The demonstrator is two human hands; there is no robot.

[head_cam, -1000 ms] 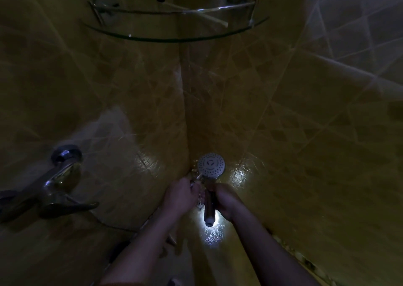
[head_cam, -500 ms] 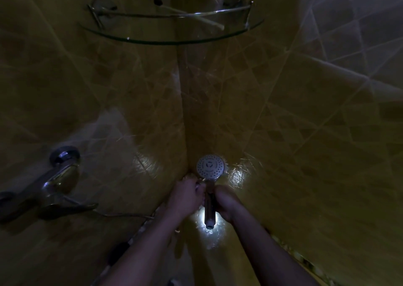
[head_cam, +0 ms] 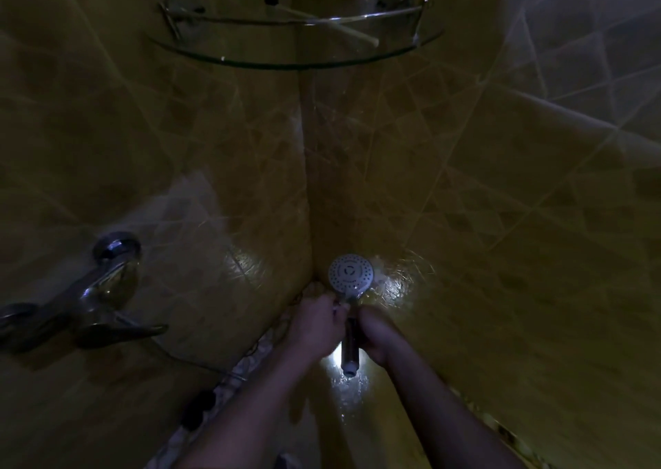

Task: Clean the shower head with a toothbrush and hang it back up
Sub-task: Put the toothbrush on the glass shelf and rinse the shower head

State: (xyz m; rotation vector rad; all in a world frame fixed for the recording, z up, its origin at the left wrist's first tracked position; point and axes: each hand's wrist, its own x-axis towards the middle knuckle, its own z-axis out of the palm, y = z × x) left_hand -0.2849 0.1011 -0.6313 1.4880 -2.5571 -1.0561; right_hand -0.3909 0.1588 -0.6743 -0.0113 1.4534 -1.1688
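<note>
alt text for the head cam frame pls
In a dim tiled shower corner, the right hand holds a shower head by its handle, face toward the camera, while the left hand is closed at its neck. A glass shelf hangs above, a tap left.

You see glossy yellow-brown ceramic wall tiles [head_cam: 500, 218], wet-looking and mirroring the light. The round silver-grey shower head [head_cam: 351, 272] has a matt dotted face and a shiny chrome handle. The polished chrome mixer tap [head_cam: 89, 300] gleams. The clear curved glass corner shelf [head_cam: 293, 62] carries a bright metal rail.

Toothbrush [head_cam: 339, 306] (mostly hidden) in fist
</note>
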